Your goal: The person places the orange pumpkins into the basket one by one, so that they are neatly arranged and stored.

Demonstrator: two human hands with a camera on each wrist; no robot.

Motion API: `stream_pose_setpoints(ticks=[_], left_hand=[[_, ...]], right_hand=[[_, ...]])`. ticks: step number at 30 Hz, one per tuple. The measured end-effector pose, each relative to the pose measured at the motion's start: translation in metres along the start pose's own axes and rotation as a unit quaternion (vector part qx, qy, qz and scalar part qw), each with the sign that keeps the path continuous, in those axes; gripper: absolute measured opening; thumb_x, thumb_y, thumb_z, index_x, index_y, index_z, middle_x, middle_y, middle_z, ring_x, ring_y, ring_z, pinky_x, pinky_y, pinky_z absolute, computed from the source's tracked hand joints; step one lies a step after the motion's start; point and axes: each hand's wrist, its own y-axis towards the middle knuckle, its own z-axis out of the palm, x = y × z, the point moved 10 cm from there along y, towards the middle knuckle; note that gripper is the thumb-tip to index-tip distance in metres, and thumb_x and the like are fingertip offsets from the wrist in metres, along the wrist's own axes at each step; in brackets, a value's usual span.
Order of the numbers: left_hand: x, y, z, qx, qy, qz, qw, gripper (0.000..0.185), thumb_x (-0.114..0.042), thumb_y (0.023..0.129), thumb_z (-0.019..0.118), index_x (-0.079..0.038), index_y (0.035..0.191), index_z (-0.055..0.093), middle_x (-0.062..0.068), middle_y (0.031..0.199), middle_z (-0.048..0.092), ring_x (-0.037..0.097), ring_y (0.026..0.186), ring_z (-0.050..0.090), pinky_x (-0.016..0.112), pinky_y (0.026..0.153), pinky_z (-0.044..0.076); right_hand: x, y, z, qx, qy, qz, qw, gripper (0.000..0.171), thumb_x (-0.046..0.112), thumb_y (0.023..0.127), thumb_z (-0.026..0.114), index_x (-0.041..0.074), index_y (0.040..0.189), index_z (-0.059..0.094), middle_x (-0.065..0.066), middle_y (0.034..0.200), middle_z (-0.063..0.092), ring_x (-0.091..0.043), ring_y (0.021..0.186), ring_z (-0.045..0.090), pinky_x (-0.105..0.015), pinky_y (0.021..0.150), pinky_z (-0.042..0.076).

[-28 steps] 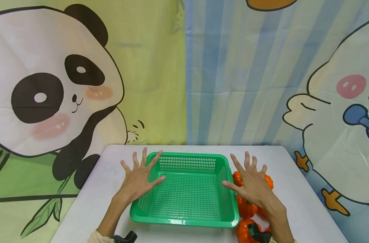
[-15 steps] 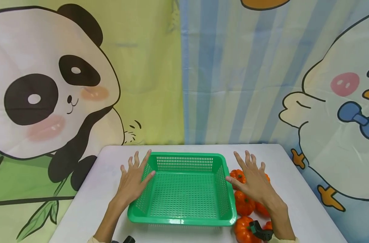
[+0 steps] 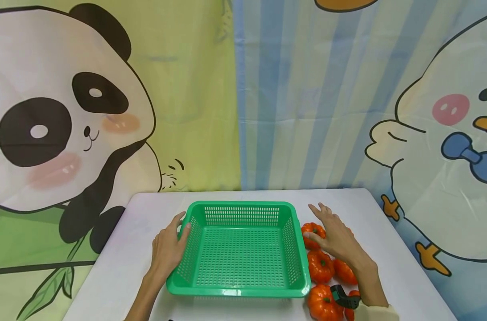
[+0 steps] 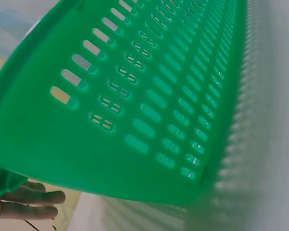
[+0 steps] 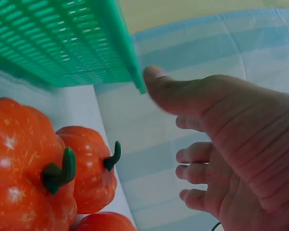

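Note:
A green slotted plastic basket (image 3: 235, 292) sits empty in the middle of the white table (image 3: 392, 254). My left hand (image 3: 167, 247) lies against its left wall, thumb by the rim, fingers relaxed. The left wrist view is filled by that basket wall (image 4: 135, 96), with fingertips (image 4: 31, 204) at the lower left. My right hand (image 3: 336, 236) hovers just right of the basket, fingers loose, thumb touching the farthest orange pumpkin (image 3: 312, 231). More small pumpkins (image 3: 319, 266) lie under the wrist. In the right wrist view the hand (image 5: 231, 139) is spread above two pumpkins (image 5: 89, 173).
A pumpkin (image 3: 323, 304) lies near the table's front edge beside a black wrist strap (image 3: 341, 298). A cloth backdrop with a panda (image 3: 67, 111) and a duck (image 3: 448, 156) hangs right behind the table. Bare table shows left of the basket and at the far right.
Both hands, earlier spread flat above the basket's sides, have dropped lower and drawn back. The left now lies against the basket's left wall; the right has come down onto the pumpkins.

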Motion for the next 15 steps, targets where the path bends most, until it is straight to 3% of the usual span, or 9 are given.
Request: stream_pose_setpoints(ticks=[4,8,11,15], left_hand=[[0.001,0.001,0.001,-0.016,-0.01,0.006,0.9998,0.047,-0.029,0.111,0.063,-0.004,0.152,0.062,0.026,0.114,0.081,0.038,0.078,0.078,0.042,0.062,0.053],[0.004,-0.001,0.002,-0.016,-0.014,0.003,0.9998,0.043,-0.024,0.112,0.062,-0.003,0.149,0.064,0.02,0.099,0.081,0.018,0.055,0.057,0.031,0.052,0.04],[0.007,-0.002,0.0,-0.022,-0.023,-0.004,0.9995,0.04,-0.019,0.112,0.061,-0.003,0.148,0.065,0.017,0.095,0.08,0.013,0.053,0.053,0.029,0.05,0.038],[0.009,-0.001,0.002,-0.022,-0.048,-0.011,0.9986,0.038,-0.016,0.112,0.06,-0.004,0.148,0.066,0.018,0.097,0.08,0.01,0.056,0.057,0.028,0.051,0.04]], right_hand=[[-0.004,0.001,0.001,-0.005,0.006,-0.012,1.0,0.086,0.025,0.098,0.083,0.003,0.168,0.039,-0.036,0.172,0.033,-0.065,0.156,0.032,-0.081,0.121,0.026],[-0.008,0.006,0.005,-0.002,0.011,-0.023,1.0,0.087,0.019,0.093,0.087,-0.001,0.165,0.043,-0.036,0.168,0.04,-0.063,0.152,0.04,-0.08,0.117,0.034],[-0.011,0.008,0.01,0.01,0.013,-0.019,1.0,0.091,0.021,0.09,0.091,-0.002,0.164,0.044,-0.035,0.167,0.043,-0.062,0.149,0.045,-0.078,0.115,0.04],[-0.018,0.007,0.016,0.025,0.009,-0.002,1.0,0.093,0.023,0.087,0.094,-0.003,0.162,0.046,-0.032,0.165,0.048,-0.06,0.144,0.051,-0.075,0.113,0.044]])
